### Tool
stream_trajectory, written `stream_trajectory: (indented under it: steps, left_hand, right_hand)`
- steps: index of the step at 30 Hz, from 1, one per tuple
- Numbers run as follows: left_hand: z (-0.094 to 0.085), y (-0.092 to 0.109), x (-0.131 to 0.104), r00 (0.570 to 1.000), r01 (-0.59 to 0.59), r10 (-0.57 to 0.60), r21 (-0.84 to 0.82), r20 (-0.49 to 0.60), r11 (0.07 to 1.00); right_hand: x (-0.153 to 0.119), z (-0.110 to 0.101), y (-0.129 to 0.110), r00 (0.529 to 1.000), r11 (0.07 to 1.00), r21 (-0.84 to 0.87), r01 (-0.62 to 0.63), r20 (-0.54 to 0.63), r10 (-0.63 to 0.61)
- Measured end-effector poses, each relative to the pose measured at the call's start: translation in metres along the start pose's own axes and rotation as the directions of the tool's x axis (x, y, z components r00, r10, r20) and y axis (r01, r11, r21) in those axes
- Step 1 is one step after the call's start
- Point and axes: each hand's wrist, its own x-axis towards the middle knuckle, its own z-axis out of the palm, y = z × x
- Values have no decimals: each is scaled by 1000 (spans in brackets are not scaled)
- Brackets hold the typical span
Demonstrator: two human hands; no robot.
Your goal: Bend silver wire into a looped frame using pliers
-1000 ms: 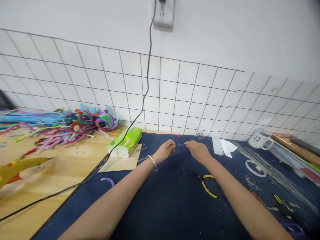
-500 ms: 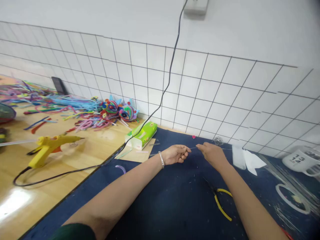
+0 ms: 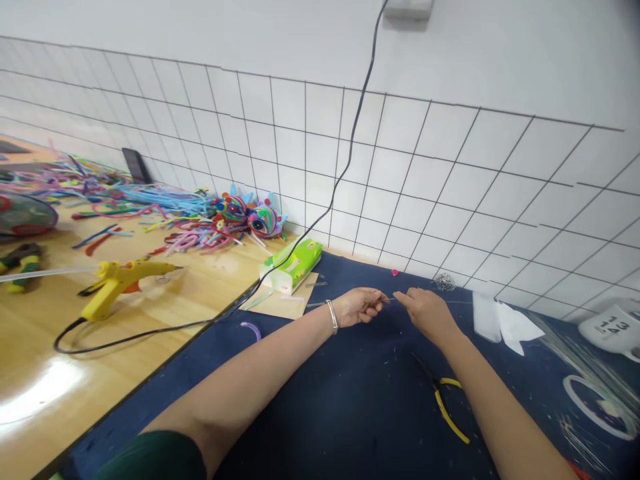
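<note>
My left hand point(image 3: 361, 307), with a silver bangle at the wrist, is closed in a pinch on a thin wire point(image 3: 391, 299). Close beside it, my right hand point(image 3: 426, 315) also pinches the wire, and only a short piece shows between the two sets of fingertips. A fine length of it runs out to the right past my right hand. Both hands are over the dark blue mat point(image 3: 340, 400). Yellow-handled pliers point(image 3: 443, 400) lie on the mat below my right hand.
A green tissue pack point(image 3: 297, 263) sits behind my left forearm. On the wooden table are a yellow glue gun point(image 3: 117, 283) and colourful pipe cleaners point(image 3: 160, 207). A black cable point(image 3: 345, 170) hangs across the view. Rightward are a white mug point(image 3: 610, 328), wires point(image 3: 580, 350) and a white ring point(image 3: 570, 407).
The view has turned slightly left, so the scene sits further right. The gap between my fingertips has narrowed a little. Both hands still hold the wire.
</note>
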Motion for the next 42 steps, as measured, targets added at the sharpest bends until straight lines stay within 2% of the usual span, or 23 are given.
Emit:
stream_trajectory:
  steps: [2,5,8,11,17,21,30,34,37,42]
  left_hand:
    - [-4,1,1,1000,7,-7,-17,-13,1000]
    - [-8,1,2,998,-27,24,-58,-52,998]
    - [-10,-3,5,979,-154,136,-116,-149,981]
    - [-10,-9,10,934,-293,247,-158,-256,943]
    - [-13,-10,13,851,-451,352,-198,-390,870]
    - [-16,-5,12,828,-489,376,-208,-416,847]
    - [-18,-3,9,834,-464,370,-160,-409,871]
    - [-18,-3,7,840,-433,360,-103,-406,895]
    - [-13,-2,4,864,-389,345,-50,-368,920]
    - [-2,-2,-1,928,-267,273,60,-255,962]
  right_hand:
    - [-2,3,0,1000,1000,-1,-15,-10,15]
    - [-6,9,3,994,995,4,-103,-41,103]
    - [-9,14,0,979,983,0,-186,-80,185]
    - [-8,19,-12,968,977,-8,-214,-134,211]
    - [-7,23,-32,963,984,-33,-176,-213,165]
    - [-10,24,-29,966,990,-84,-116,-243,93]
    - [-12,18,-28,964,989,-150,13,-259,-52]
    - [-13,16,-31,971,991,-135,19,-233,-51]
    - [-13,16,-29,975,994,-106,-15,-222,-9]
    - [-14,17,-22,976,994,-95,-46,-219,24]
